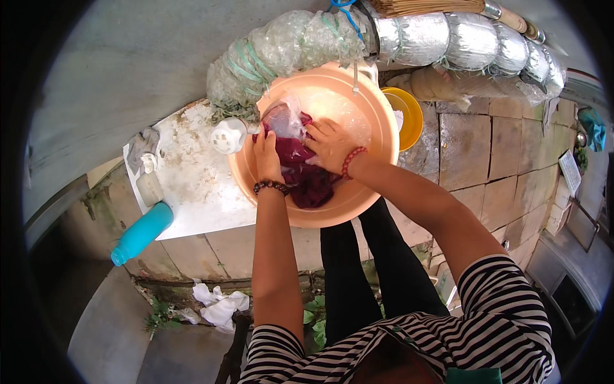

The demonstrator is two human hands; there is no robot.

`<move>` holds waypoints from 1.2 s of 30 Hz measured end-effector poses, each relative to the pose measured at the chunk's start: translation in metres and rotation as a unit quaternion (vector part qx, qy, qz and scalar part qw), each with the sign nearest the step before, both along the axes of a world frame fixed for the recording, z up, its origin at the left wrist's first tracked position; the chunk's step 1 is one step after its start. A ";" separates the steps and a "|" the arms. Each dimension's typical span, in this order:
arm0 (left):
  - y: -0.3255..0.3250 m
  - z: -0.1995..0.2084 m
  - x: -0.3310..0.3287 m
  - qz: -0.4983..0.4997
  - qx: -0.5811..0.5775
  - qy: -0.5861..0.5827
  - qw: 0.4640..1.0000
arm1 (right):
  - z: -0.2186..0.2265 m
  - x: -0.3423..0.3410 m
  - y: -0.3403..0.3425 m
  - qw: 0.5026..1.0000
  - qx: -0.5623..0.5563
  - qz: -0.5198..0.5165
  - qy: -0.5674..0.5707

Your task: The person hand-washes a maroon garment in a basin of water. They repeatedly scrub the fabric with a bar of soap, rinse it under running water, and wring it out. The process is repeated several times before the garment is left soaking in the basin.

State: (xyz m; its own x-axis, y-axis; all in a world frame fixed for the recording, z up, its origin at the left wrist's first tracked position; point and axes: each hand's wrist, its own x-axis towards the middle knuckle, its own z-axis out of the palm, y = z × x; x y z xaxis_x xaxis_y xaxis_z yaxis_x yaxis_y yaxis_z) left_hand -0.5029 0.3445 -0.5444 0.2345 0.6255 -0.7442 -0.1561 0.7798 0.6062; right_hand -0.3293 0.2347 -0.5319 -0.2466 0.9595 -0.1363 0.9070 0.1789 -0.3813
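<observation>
A wide peach-coloured basin [374,115] holds water with suds and a wet dark red cloth [311,185]. Part of the cloth bulges up on the far left side, under a wet film of water. My left hand [267,155], with a dark beaded bracelet at the wrist, rests on the cloth's left edge, fingers stretched forward. On the right, my right hand [332,146] lies on the cloth with its fingers spread; a red beaded bracelet [354,160] circles that wrist. The undersides of both hands are hidden.
A white tap-like fitting [229,136] juts over the basin's left rim. Wrapped pipes [288,45] run behind it. A yellow bowl [412,121] stands at the right. Leftward are a stained white board [204,192], a grey brush-like object [149,185] and a teal bottle [142,233].
</observation>
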 end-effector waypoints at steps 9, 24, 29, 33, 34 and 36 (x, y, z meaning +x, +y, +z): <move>-0.028 0.004 0.015 -0.003 -0.019 -0.271 0.962 | 0.088 -0.053 0.009 0.861 0.017 -0.320 0.394; -0.017 0.057 0.016 0.076 0.019 0.037 0.996 | -0.001 0.026 0.048 0.888 0.072 -0.396 0.221; -0.024 0.037 0.006 -0.077 0.016 0.144 0.986 | -0.024 -0.013 -0.004 0.986 0.109 -0.107 0.060; -0.038 0.029 0.005 0.022 -0.017 0.016 0.999 | 0.010 -0.015 0.010 0.891 0.003 -0.449 0.061; -0.036 0.029 0.008 0.022 -0.047 -0.017 0.998 | 0.014 -0.024 0.009 0.897 0.046 -0.405 0.172; -0.029 0.025 0.015 0.025 -0.105 -0.083 0.991 | 0.023 -0.037 0.006 0.863 0.131 -0.297 0.386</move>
